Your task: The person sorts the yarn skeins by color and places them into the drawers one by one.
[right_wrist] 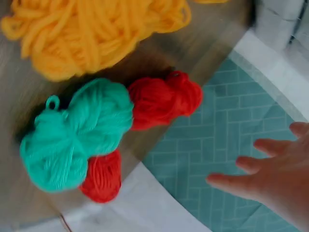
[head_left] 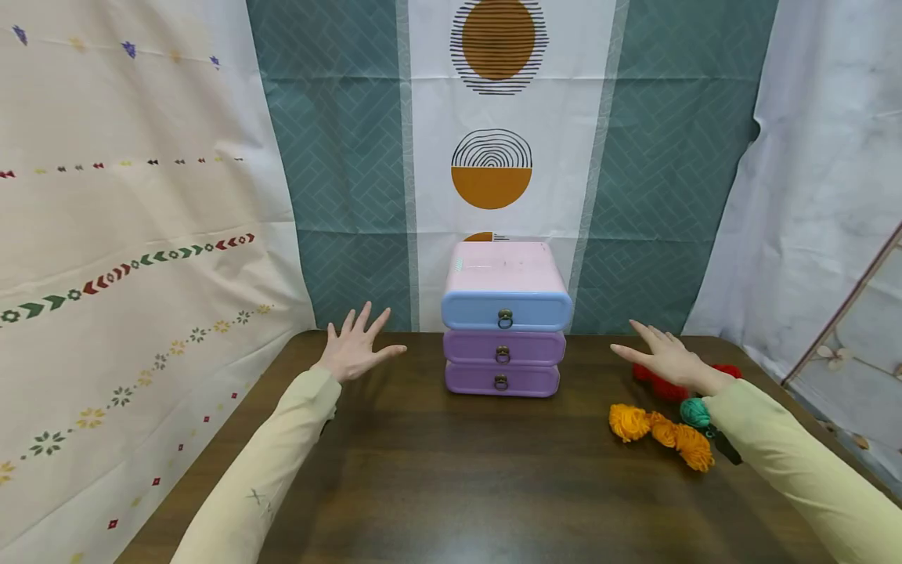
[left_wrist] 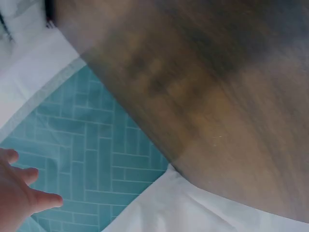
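Note:
My left hand [head_left: 352, 352] is held over the left back part of the table with its fingers spread, holding nothing. On the right, my right hand [head_left: 668, 360] hovers with straight fingers, also without anything in it. Below and around that hand lie bundles of yarn: orange yarn [head_left: 662, 432], green yarn [right_wrist: 77, 137] and red yarn [right_wrist: 161, 101]. In the head view the right hand and sleeve partly cover the red and green bundles. Between the hands, at the back, stands a small drawer unit [head_left: 503, 321] with a pink top, one blue drawer and two purple drawers, all closed.
The dark wooden table [head_left: 451, 478] reaches back to a teal and white curtain [head_left: 345, 157]. A cream patterned cloth [head_left: 141, 235] hangs at the left and a pale cloth [head_left: 824, 157] at the right.

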Tool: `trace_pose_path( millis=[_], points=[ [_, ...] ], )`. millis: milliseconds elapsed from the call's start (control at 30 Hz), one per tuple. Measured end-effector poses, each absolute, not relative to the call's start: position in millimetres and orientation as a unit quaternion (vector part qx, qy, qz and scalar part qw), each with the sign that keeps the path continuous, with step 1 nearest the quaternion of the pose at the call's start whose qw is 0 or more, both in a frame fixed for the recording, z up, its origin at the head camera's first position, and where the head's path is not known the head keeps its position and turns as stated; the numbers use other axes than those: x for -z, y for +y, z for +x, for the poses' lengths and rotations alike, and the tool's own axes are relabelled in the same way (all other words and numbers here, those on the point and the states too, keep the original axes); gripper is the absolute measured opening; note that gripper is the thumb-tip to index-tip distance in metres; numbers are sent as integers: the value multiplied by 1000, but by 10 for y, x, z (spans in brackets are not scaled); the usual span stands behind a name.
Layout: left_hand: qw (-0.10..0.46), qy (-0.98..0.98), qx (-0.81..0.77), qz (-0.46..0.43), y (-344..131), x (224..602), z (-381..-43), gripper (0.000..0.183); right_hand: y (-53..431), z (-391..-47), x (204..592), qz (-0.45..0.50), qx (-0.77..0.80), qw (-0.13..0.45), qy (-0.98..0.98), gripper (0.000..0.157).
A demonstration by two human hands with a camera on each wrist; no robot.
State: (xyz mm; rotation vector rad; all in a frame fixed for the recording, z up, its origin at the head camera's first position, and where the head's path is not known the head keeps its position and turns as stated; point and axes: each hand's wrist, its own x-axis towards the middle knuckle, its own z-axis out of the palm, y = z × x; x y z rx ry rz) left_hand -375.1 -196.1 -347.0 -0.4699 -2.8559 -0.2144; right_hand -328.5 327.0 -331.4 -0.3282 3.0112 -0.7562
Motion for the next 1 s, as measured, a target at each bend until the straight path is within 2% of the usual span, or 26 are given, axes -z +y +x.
trace_pose_path(
  millis=[333,533,800,1000],
  points=[
    [130,-969,121,-172,-1830,3180,-3781,86,3208,-3220,3183,-118,451,45,884,79],
    [132,-962,148,-190,-1726,3065,-3812,84,3142,-3215,3121,-120,574,40,809,72],
    [113,-952,197,-206,-1623,2903,-3791,76,2956,-3194,3068,-143,646,46,748,62],
    [108,-931,256,-236,-1563,2839,-3814,70,2786,-3157,3037,-187,649,51,736,46]
  ],
)
